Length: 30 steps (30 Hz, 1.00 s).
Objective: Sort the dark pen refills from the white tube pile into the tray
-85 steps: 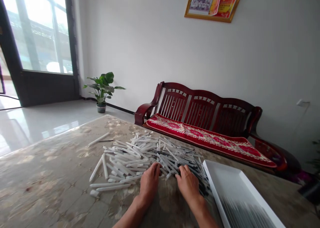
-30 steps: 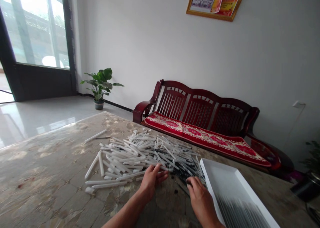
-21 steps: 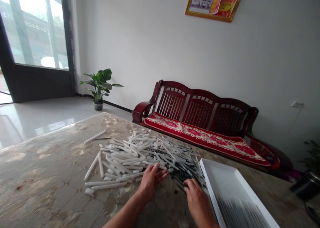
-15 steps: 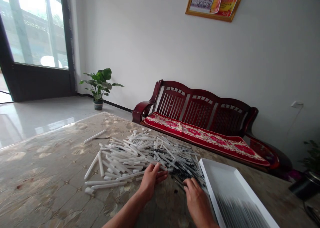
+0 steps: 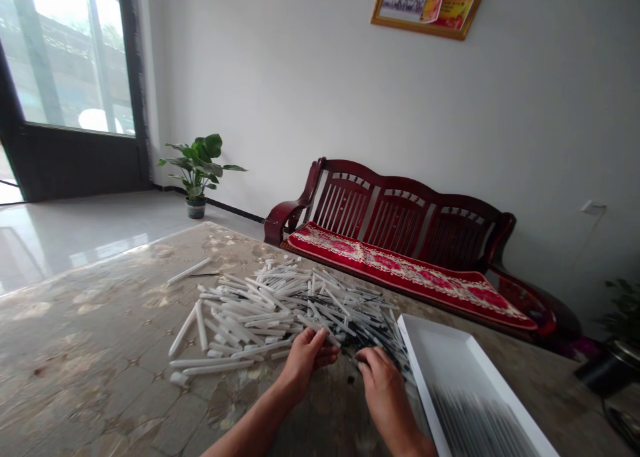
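Observation:
In the head view, a heap of white pen-like tubes [image 5: 250,303] lies on the table, with thin dark sticks [image 5: 370,333] mixed in on its right side. At the heap's near edge, my left hand [image 5: 307,360] is closed, pinching a white tube [image 5: 332,339] between thumb and fingers. Just to its right, my right hand [image 5: 383,380] is closed too, fingertips together and turned toward the left hand. Whatever those fingertips hold is too small and dark to name. The two hands are a short gap apart.
On the right, a white open box [image 5: 453,360] holds a row of thin dark-grey sticks [image 5: 475,420]. One loose tube [image 5: 189,271] lies beyond the heap on the patterned table [image 5: 90,350]. A red wooden bench [image 5: 400,223] stands behind; a potted plant [image 5: 196,170] is at back left.
My right hand has moved slightly left and up, closer to my left hand. The left hand has shifted a little, and its tube now shows more clearly.

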Available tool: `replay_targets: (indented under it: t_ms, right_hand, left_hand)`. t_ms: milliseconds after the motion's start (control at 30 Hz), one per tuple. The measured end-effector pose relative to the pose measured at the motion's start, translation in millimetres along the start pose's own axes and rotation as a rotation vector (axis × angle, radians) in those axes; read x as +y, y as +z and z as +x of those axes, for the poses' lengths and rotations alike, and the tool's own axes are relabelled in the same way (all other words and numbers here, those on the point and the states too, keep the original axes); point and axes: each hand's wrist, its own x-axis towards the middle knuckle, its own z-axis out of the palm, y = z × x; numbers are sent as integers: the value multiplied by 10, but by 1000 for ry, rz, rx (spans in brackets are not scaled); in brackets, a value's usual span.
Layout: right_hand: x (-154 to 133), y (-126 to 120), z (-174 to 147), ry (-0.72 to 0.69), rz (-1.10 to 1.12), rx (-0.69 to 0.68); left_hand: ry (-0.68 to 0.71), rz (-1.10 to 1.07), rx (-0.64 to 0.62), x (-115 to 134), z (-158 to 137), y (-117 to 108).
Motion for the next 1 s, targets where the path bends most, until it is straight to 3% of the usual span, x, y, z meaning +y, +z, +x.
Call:
replay_targets:
  t_ms: [200, 333, 467, 567, 767, 867, 933, 1000]
  right_hand:
    - [-16, 123, 107, 212, 618, -72]
    - [-46, 137, 178, 289, 798, -175]
    - [-5, 183, 195, 321, 854, -220]
    - [81, 177, 184, 309, 741, -237]
    - [70, 25, 63, 7, -38, -237]
    - [20, 32, -4, -31, -293, -277]
    - [42, 88, -19, -7, -310, -235]
    - [108, 168, -13, 28, -157, -141]
  left_hand:
    - [-111, -75, -67, 19, -61, 38]
    - [-167, -91, -151, -20, -89, 47]
    - [-170, -110, -152, -32, -86, 37]
    - [-139, -141, -96, -9, -57, 24]
    - [-89, -197, -39, -13, -3, 7]
    - [-92, -197, -31, -22, -10, 7]
    - [-102, -193, -19, -20, -22, 9]
    - [-107, -188, -9, -16, -31, 12]
